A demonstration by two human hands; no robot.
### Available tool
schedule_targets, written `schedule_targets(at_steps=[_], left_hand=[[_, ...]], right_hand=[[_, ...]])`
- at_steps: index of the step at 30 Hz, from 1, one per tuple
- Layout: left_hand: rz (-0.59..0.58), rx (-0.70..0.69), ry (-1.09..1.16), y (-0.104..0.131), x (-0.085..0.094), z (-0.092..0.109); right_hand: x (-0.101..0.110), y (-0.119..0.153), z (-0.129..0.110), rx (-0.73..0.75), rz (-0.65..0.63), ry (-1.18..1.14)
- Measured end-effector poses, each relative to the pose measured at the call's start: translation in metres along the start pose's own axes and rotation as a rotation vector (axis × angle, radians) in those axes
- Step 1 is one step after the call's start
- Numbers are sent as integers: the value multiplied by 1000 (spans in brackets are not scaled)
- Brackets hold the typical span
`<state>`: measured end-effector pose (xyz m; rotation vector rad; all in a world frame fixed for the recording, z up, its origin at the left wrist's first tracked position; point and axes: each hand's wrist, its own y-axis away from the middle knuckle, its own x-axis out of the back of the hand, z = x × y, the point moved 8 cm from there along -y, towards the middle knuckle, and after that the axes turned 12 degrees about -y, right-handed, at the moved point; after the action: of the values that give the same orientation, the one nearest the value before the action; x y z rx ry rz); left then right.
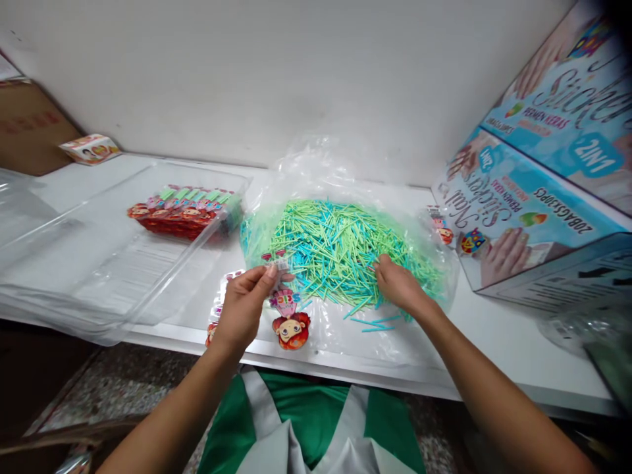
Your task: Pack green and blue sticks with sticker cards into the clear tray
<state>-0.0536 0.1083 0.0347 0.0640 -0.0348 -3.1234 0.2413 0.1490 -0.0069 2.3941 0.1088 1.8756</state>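
My left hand [249, 303] pinches the top of a clear packet [291, 326] between thumb and fingers. The packet bears a red-haired cartoon face and the lettering "STICK", and hangs over the table's front edge. Thin green and blue sticks [336, 243] lie heaped in a large clear plastic bag [316, 161] spread on the table. At the right side of this heap is my right hand [397, 283], its fingertips pressed together among the sticks; what they grip is hidden. More printed packets [214, 309] lie flat, partly behind my left hand.
To the left, a clear plastic tray [74, 230] holds a stack of filled cartoon packets [182, 210]. Large blue printed boxes [538, 197] stand at the right. A brown carton [32, 128] and a small box [91, 149] sit at the back left, near the wall.
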Motion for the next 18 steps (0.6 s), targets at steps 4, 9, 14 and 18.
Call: schedule_targets(at_steps=[4, 9, 14, 18], left_hand=[[-90, 110, 85, -3, -20, -19], [-121, 165, 57, -1, -27, -30], [-92, 203, 41, -2, -20, -33], [-81, 215, 42, -3, -21, -31]], right_hand=[[-19, -4, -17, 19, -24, 34], [-24, -13, -21, 56, -50, 43], [-6, -20, -10, 68, -15, 20], [1, -23, -14, 87, 23, -7]])
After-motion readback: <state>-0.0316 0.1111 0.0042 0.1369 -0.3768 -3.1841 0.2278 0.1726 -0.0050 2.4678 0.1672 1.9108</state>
